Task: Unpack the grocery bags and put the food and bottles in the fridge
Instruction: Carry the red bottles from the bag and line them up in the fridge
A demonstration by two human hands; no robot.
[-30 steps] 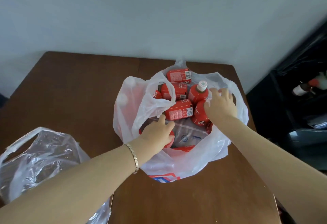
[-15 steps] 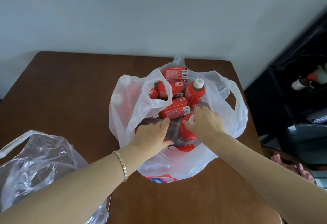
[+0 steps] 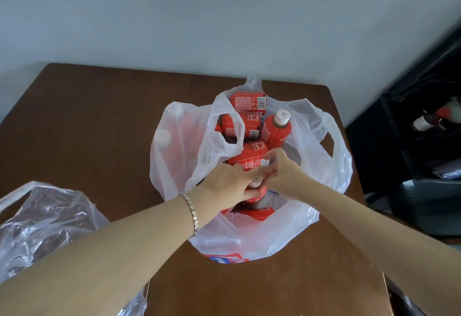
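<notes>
Your left fingers [image 3: 252, 193] are curling round a red bottle [image 3: 255, 199] just below its white cap [image 3: 255, 183], gripping it. Your right fingers [image 3: 270, 170] are bending in at the cap end of that bottle and touching the left ones. Can't tell if they're gripping it or only resting there.

Both hands are meeting in the mouth of the white bag [image 3: 324, 141], left hand [image 3: 229, 183] coming in from the near left and right hand [image 3: 287, 176] from the near right. The red bottle is sitting inside the bag, near the middle, cap pointing up toward you.

Other stuff is lying round it in the bag:
- 3 red cartons in a row, far [image 3: 248, 101], mid [image 3: 240, 125] and near [image 3: 249, 156], the nearest just beyond your fingers.
- A 2nd red bottle [image 3: 277, 131] is standing upright on the far right.
- Another red pack [image 3: 257, 214] is showing at the near edge.

A metal bracelet [image 3: 192, 213] is sitting on your left wrist. The bag is resting on the brown table [image 3: 99, 121], right of center. A crumpled clear bag [image 3: 42, 221] is lying at the near left. A dark shelf [image 3: 424, 166] is standing off the table's right side.
</notes>
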